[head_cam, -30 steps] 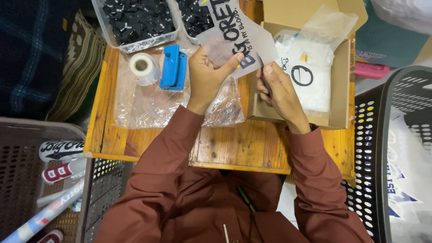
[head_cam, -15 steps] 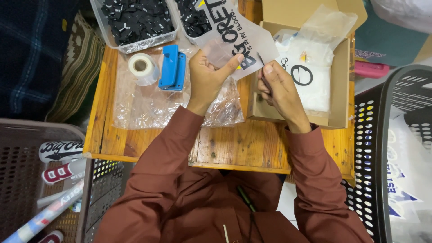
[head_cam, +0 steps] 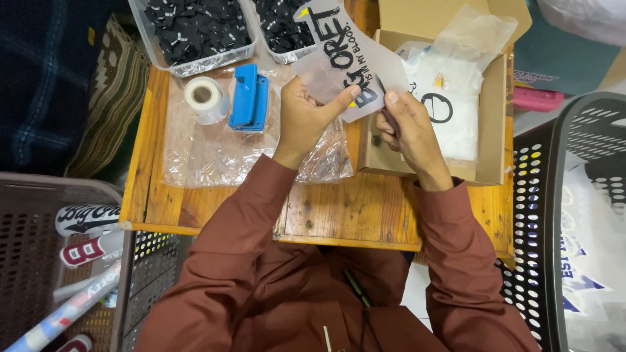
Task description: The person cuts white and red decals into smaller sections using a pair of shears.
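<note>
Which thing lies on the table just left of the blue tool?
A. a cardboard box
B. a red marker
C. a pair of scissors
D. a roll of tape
D: a whitish roll of tape sits on the clear plastic right beside the blue tool, on its left; the cardboard box is far to the right.

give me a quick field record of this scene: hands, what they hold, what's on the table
left hand: grips translucent printed sheet, thumb on its lower edge
right hand: pinches the sheet's right edge
table: wooden
on table: tape roll, blue tool, clear plastic bags, open cardboard box
far edge: trays of black pieces
sides: perforated baskets
</note>
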